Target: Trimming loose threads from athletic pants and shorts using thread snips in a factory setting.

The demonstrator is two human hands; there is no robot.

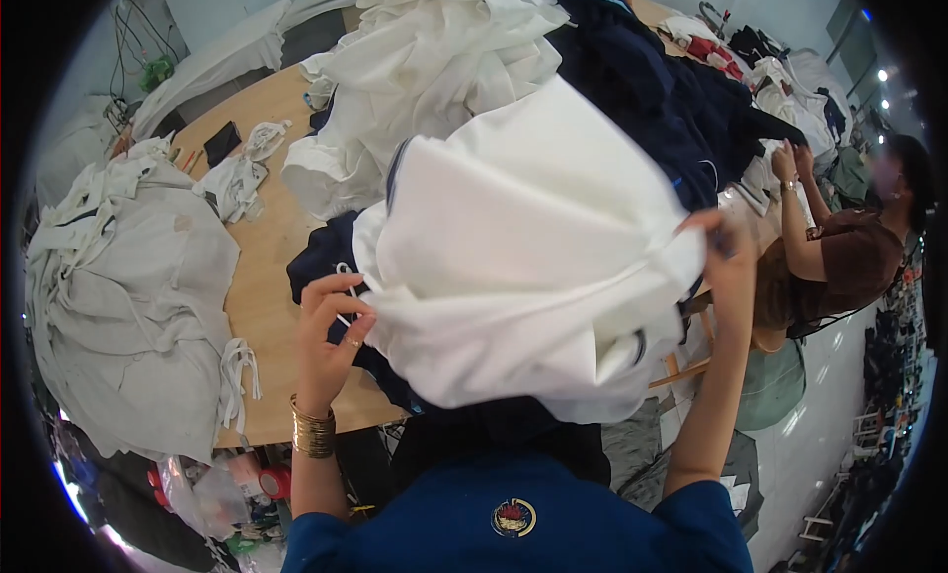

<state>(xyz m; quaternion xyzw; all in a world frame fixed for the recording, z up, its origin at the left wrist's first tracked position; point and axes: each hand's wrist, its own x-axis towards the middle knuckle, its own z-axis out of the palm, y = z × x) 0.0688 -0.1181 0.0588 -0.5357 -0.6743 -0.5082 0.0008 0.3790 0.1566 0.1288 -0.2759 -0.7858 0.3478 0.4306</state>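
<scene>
A large white garment [523, 227] with dark-striped edging is spread in the air between my hands, above the table's front edge. My left hand [334, 321] is closed in a pinch at the garment's left edge. A thin white piece with a looped end [344, 269] shows by those fingers; whether it is a cord or a small tool I cannot tell. At the right side, my right hand [726, 242] grips a bunched part of the same cloth, its fingers blurred by motion. Partly hidden under the white cloth lies dark navy fabric [321, 257].
A tall heap of white garments [434, 69] covers the wooden table [267, 306] beyond my hands, with navy garments [662, 99] beside it. Pale grey cloth [138, 286] drapes over the left. A person in brown [854, 257] sits at the right, handling navy cloth.
</scene>
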